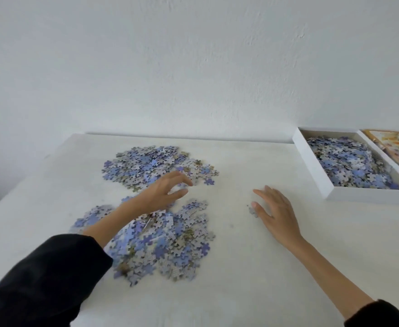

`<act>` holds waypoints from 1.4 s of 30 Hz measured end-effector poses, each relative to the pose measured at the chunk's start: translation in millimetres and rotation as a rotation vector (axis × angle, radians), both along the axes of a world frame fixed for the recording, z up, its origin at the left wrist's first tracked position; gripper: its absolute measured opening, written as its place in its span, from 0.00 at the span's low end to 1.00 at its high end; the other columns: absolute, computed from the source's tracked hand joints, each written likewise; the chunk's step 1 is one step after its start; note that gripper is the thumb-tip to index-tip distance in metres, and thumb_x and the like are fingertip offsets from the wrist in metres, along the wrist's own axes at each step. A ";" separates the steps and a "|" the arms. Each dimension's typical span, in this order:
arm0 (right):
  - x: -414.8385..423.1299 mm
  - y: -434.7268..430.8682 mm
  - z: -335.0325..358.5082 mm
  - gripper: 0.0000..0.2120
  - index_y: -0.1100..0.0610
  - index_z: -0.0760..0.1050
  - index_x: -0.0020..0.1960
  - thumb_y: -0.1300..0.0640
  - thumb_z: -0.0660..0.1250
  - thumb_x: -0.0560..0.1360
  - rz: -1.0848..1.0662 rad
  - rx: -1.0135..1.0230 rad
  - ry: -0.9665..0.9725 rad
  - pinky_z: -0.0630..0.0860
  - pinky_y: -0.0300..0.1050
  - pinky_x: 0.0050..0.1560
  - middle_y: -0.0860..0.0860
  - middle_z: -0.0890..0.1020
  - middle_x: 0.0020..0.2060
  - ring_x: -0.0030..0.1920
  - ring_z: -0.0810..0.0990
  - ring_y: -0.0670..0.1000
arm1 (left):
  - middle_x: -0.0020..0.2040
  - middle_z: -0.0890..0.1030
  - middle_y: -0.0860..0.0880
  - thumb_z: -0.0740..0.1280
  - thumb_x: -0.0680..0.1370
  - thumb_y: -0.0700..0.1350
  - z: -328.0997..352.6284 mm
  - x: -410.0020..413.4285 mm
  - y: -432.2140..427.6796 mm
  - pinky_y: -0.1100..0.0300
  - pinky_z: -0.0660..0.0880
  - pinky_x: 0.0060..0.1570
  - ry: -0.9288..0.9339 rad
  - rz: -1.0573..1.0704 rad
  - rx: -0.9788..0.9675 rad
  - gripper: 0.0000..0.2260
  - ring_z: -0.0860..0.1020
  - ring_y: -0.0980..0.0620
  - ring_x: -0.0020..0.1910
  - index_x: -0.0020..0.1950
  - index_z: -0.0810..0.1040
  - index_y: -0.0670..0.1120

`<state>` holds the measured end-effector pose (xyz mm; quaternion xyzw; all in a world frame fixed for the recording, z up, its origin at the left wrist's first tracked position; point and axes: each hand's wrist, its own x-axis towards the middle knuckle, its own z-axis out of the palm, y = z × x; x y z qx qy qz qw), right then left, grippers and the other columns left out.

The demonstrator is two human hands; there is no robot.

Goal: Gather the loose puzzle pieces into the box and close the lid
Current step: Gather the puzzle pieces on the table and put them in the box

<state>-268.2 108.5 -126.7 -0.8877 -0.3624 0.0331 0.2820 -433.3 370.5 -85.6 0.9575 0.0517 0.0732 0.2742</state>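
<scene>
Two heaps of blue and grey puzzle pieces lie on the white table: a far heap (151,165) and a nearer, larger heap (167,241). My left hand (163,192) hovers between them with loosely curved fingers, holding nothing. My right hand (276,213) is spread over the table to the right, fingers straight, its thumb beside a single stray piece (252,211). The white box (316,168) stands at the far right, partly filled with pieces. Its lid (396,149), with a printed picture, lies just beyond it at the right edge.
A white wall rises right behind the table. The table's left edge (28,175) runs diagonally at the left. Bare tabletop (252,267) stretches between the heaps and the box and towards me.
</scene>
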 end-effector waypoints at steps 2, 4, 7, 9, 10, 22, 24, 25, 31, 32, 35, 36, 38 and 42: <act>-19.6 13.1 -2.4 0.19 0.49 0.67 0.69 0.48 0.57 0.79 -0.019 -0.006 -0.011 0.51 0.46 0.72 0.52 0.61 0.73 0.74 0.54 0.52 | 0.64 0.71 0.49 0.59 0.80 0.48 -3.8 -26.3 24.1 0.57 0.66 0.65 0.025 0.055 0.022 0.13 0.70 0.53 0.64 0.62 0.74 0.45; -39.6 30.7 -3.6 0.20 0.48 0.64 0.70 0.48 0.54 0.79 -0.010 -0.030 -0.022 0.48 0.45 0.72 0.52 0.57 0.74 0.74 0.52 0.51 | 0.66 0.70 0.50 0.58 0.80 0.50 -7.9 -48.1 44.4 0.55 0.65 0.66 0.044 0.099 0.046 0.14 0.68 0.53 0.66 0.62 0.74 0.47; -68.6 62.5 -5.1 0.22 0.47 0.59 0.73 0.46 0.51 0.80 0.043 -0.072 -0.021 0.43 0.45 0.73 0.51 0.52 0.75 0.75 0.47 0.50 | 0.67 0.68 0.49 0.56 0.79 0.53 -13.2 -72.7 62.5 0.54 0.64 0.67 0.072 0.139 0.037 0.18 0.66 0.52 0.67 0.64 0.72 0.47; -85.8 83.5 -4.9 0.23 0.47 0.55 0.74 0.45 0.49 0.80 0.071 -0.085 -0.016 0.41 0.45 0.72 0.51 0.49 0.75 0.75 0.45 0.50 | 0.67 0.67 0.49 0.54 0.78 0.56 -16.9 -81.9 66.6 0.56 0.63 0.68 0.063 0.137 0.015 0.21 0.66 0.53 0.67 0.65 0.72 0.46; -93.1 93.1 -4.2 0.23 0.47 0.55 0.74 0.45 0.49 0.80 0.079 -0.085 -0.011 0.41 0.45 0.72 0.51 0.49 0.75 0.75 0.44 0.50 | 0.67 0.67 0.49 0.54 0.78 0.55 -18.5 -84.5 66.8 0.57 0.63 0.68 0.047 0.130 0.013 0.21 0.66 0.53 0.67 0.65 0.71 0.46; -84.6 123.7 18.4 0.24 0.51 0.57 0.73 0.51 0.58 0.79 -0.080 0.123 0.127 0.54 0.54 0.72 0.53 0.56 0.74 0.74 0.53 0.53 | 0.73 0.62 0.52 0.54 0.79 0.56 -17.4 -100.7 95.2 0.58 0.58 0.68 -0.104 0.131 -0.049 0.22 0.61 0.59 0.69 0.70 0.67 0.49; -86.3 125.3 13.1 0.26 0.50 0.53 0.74 0.48 0.56 0.79 -0.076 0.032 0.139 0.51 0.53 0.73 0.53 0.52 0.75 0.74 0.49 0.54 | 0.74 0.60 0.52 0.55 0.79 0.55 -24.4 -102.7 104.4 0.54 0.57 0.71 -0.044 0.138 -0.033 0.22 0.59 0.56 0.72 0.72 0.64 0.49; -90.4 127.4 9.3 0.26 0.50 0.51 0.75 0.47 0.54 0.79 -0.056 -0.015 0.114 0.50 0.51 0.73 0.52 0.50 0.75 0.75 0.48 0.53 | 0.75 0.58 0.52 0.54 0.80 0.55 -30.2 -103.1 105.4 0.52 0.55 0.72 -0.010 0.131 0.016 0.22 0.57 0.56 0.73 0.73 0.62 0.50; -110.4 146.2 3.4 0.29 0.50 0.46 0.75 0.46 0.54 0.79 0.059 0.101 0.115 0.49 0.50 0.73 0.50 0.50 0.75 0.74 0.48 0.50 | 0.74 0.60 0.53 0.47 0.75 0.65 -41.1 -92.1 94.9 0.54 0.54 0.73 -0.056 0.059 0.082 0.30 0.57 0.58 0.72 0.73 0.61 0.51; -106.6 147.8 6.1 0.28 0.51 0.49 0.75 0.47 0.56 0.79 0.049 0.163 0.110 0.52 0.50 0.72 0.51 0.54 0.74 0.74 0.51 0.51 | 0.74 0.61 0.53 0.48 0.75 0.65 -39.9 -91.1 95.4 0.55 0.55 0.72 -0.086 0.067 0.059 0.30 0.59 0.59 0.71 0.72 0.63 0.52; -79.0 150.7 16.1 0.23 0.54 0.60 0.71 0.51 0.59 0.78 -0.009 0.293 0.054 0.57 0.45 0.66 0.54 0.64 0.68 0.69 0.61 0.54 | 0.72 0.64 0.52 0.48 0.75 0.67 -35.2 -87.5 108.2 0.54 0.58 0.67 -0.190 0.210 -0.070 0.30 0.61 0.60 0.68 0.69 0.66 0.51; -65.0 151.5 18.6 0.22 0.55 0.62 0.70 0.51 0.59 0.78 -0.035 0.308 0.061 0.57 0.44 0.64 0.54 0.66 0.67 0.68 0.62 0.54 | 0.72 0.64 0.51 0.49 0.76 0.66 -32.9 -84.8 116.5 0.54 0.59 0.66 -0.226 0.287 -0.116 0.29 0.62 0.58 0.68 0.69 0.67 0.50; -35.2 153.6 22.6 0.22 0.54 0.62 0.70 0.49 0.58 0.78 -0.079 0.320 0.153 0.57 0.46 0.65 0.54 0.66 0.68 0.69 0.61 0.54 | 0.72 0.64 0.47 0.52 0.79 0.59 -29.5 -79.7 137.8 0.51 0.60 0.66 -0.273 0.459 -0.196 0.24 0.63 0.51 0.69 0.69 0.67 0.46; 5.0 164.6 23.0 0.24 0.50 0.59 0.72 0.43 0.53 0.79 -0.039 0.284 0.387 0.56 0.49 0.68 0.50 0.62 0.72 0.71 0.59 0.50 | 0.73 0.64 0.43 0.51 0.81 0.57 -32.8 -75.2 178.0 0.46 0.59 0.68 -0.197 0.687 -0.283 0.25 0.63 0.45 0.71 0.73 0.63 0.45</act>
